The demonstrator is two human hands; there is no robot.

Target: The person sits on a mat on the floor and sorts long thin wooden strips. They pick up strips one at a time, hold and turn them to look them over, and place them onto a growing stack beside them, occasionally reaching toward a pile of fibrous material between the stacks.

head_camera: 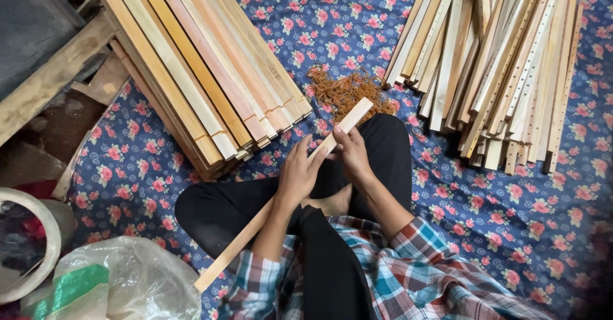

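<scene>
Both hands, left (297, 170) and right (352, 154), grasping wooden slat (348, 119); clear plastic bag (137, 282) lower left.

Person seated cross-legged, bare foot (333, 203) between the knees, both forearms reaching forward from plaid sleeves, left hand (297, 170) curled shut around a slat (281, 199), right hand (352, 151) pinching it just beyond, thumbs up, wrists close together
</scene>
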